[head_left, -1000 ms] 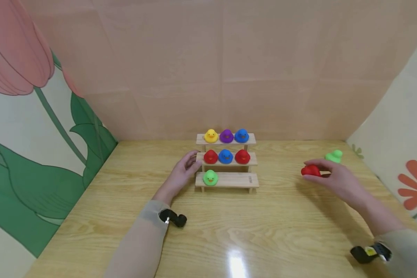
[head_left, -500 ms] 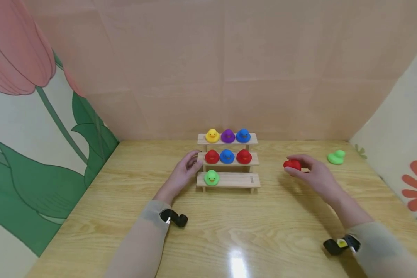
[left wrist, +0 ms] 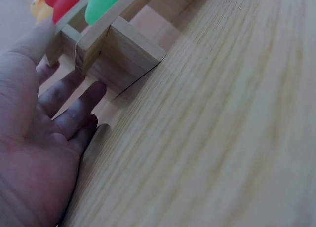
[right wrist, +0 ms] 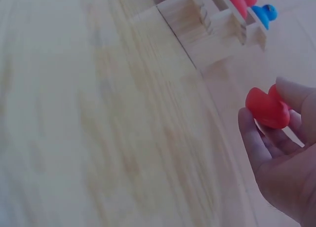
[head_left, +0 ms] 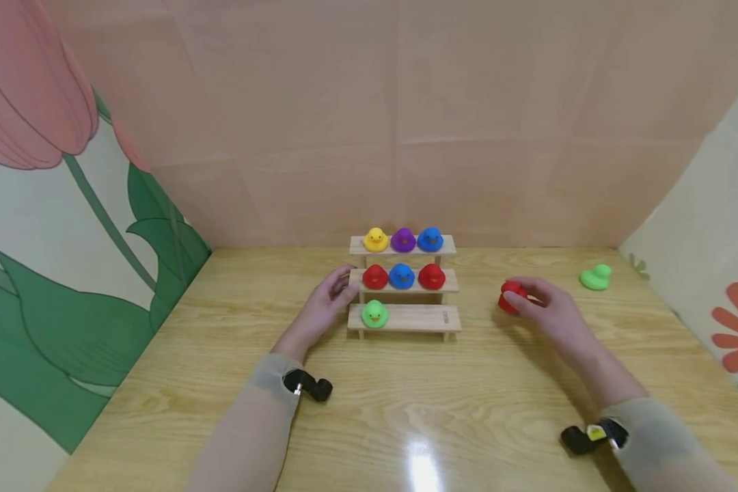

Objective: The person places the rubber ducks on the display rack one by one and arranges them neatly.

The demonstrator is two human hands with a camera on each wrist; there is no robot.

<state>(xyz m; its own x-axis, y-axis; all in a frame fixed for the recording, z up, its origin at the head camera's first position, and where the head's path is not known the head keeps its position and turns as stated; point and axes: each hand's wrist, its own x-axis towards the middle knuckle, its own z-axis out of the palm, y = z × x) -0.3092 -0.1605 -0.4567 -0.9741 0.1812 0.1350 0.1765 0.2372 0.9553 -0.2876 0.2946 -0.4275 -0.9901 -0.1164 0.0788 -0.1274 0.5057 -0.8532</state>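
Observation:
A three-step wooden rack stands mid-table. My left hand is at its left end, fingers fairly straight beside the end of the steps in the left wrist view. To the right of the rack, my right hand pinches a red rubber duck between thumb and fingers, above the tabletop. Yellow, purple and blue ducks line the top step. On the middle one, a blue duck sits between two red ducks. A green duck occupies the left of the lowest step, whose remaining length is bare.
Another green duck rests on the wooden table at the far right, beyond my right hand. Pinkish sheeting covers the back, and painted side panels with flowers flank the table.
My right hand has carried the red duck leftward towards the rack and turned it, coming away from the far-right green duck. My left hand has stayed at the rack's end.

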